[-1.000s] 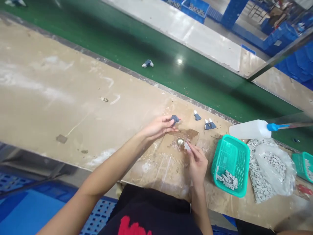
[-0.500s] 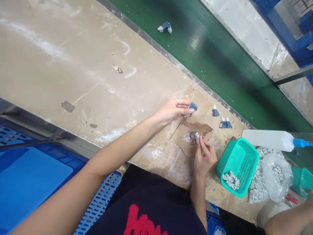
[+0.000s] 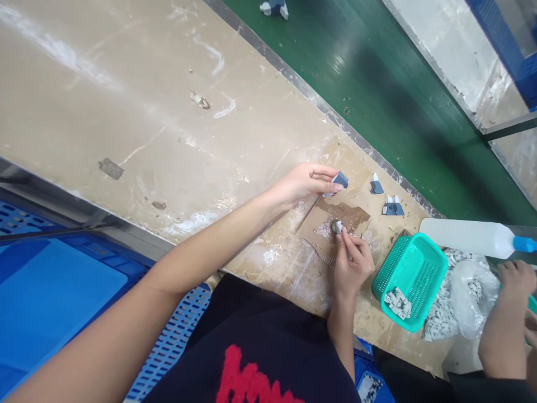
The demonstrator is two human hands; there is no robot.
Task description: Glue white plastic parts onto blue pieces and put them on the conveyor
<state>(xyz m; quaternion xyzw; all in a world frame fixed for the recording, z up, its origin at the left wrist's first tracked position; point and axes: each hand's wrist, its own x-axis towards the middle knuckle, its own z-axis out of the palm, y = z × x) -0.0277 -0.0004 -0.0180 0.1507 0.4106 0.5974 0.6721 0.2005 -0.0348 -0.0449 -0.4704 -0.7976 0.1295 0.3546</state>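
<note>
My left hand [image 3: 312, 182] pinches a blue-grey piece [image 3: 340, 179] above the worktable. Between the fingertips of my right hand [image 3: 353, 258] is a small white piece [image 3: 339, 226], held at a small round dark object [image 3: 334, 226] on a wet patch of cardboard [image 3: 321, 212]. Two blue-grey pieces with white parts, one [image 3: 376, 184] smaller and one [image 3: 393, 207] wider, lie beyond my hands on the table. To the right of my right hand stands a green basket [image 3: 409, 282] with several small white pieces [image 3: 397, 303] in it.
A white bottle with a blue cap [image 3: 465, 235] lies behind the basket. Plastic bags of small pieces [image 3: 444, 313] are to its right, by another person's hand [image 3: 518, 277]. A green belt [image 3: 377, 101] runs along the far edge, carrying a blue-grey piece [image 3: 274, 8].
The white piece at my right fingertips has turned slightly against the round object. The other person's arm has come in toward the bags. The view has shifted, and the belt piece sits higher in it.
</note>
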